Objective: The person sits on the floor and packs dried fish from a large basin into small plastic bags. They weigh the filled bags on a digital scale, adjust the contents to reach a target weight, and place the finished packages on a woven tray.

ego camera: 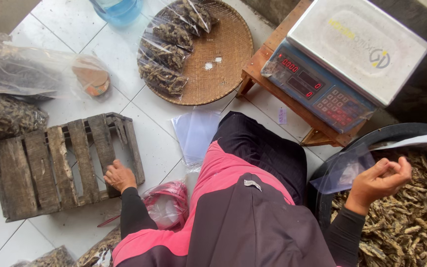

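Note:
My left hand (119,176) rests on the near edge of a weathered wooden crate (50,168) lying on the white tiled floor, holding nothing. My right hand (381,180) is raised over a black tub (371,136) full of small dried fish (411,217) and pinches an empty clear plastic bag (344,170). My pink and dark clothing (243,207) fills the lower middle of the view.
A round woven tray (223,54) holds several filled clear bags of dried fish (166,54). A digital scale (342,54) sits on a low wooden stool (260,69). Empty clear bags (196,133) lie on the floor. More bagged fish (6,94) lies at left.

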